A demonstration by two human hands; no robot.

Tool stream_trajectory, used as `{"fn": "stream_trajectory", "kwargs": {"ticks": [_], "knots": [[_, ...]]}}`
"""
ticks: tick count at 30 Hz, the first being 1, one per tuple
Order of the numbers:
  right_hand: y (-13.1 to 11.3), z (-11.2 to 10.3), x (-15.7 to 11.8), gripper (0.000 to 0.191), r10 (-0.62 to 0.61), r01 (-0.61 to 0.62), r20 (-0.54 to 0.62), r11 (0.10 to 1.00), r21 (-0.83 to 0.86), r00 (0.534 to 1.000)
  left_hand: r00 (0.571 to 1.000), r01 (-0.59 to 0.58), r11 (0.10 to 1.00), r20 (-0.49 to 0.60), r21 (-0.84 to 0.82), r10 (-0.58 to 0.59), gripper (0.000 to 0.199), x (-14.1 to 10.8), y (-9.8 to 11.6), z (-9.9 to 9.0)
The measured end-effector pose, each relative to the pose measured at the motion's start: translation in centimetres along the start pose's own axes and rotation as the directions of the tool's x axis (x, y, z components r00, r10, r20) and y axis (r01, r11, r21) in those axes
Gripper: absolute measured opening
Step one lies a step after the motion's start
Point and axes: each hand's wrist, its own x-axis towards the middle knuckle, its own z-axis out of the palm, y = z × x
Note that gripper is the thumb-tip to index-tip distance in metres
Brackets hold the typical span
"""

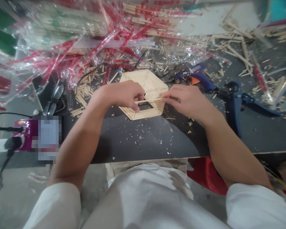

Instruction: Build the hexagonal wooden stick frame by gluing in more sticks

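A hexagonal panel of thin wooden sticks [138,79] lies flat on the dark table, with a gap in its near part where the tabletop shows through. Over that gap a single wooden stick [154,100] runs between both hands. My right hand [184,100] pinches its right end between thumb and fingertips. The fingers of my left hand [128,95] are curled and closed at the stick's left end, above the panel's left side. The palm hides part of the panel. A blue glue gun [197,76] with an orange trigger lies just beyond my right hand.
Blue cutting pliers [238,105] lie at the right. Plastic-wrapped stick bundles [69,28] crowd the back left, and stick offcuts [243,51] litter the back right. Eyeglasses [54,98], a phone [49,136] and a purple power strip [26,135] with plugs sit at the left.
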Motion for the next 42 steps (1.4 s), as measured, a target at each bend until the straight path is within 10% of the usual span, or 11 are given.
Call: {"fn": "stream_trajectory", "kwargs": {"ticks": [23, 42], "knots": [[-0.6, 0.2, 0.3, 0.034, 0.037, -0.038, 0.023, 0.998, 0.043, 0.999, 0.995, 0.067, 0.998, 0.072, 0.011, -0.068, 0.019, -0.3, 1.8, 0.0], [0.5, -1.7, -0.2, 0.035, 0.003, -0.021, 0.099, 0.984, 0.178, 0.995, 0.997, -0.051, 0.994, -0.068, -0.092, 0.045, 0.03, -0.5, -1.1, -0.4]]}}
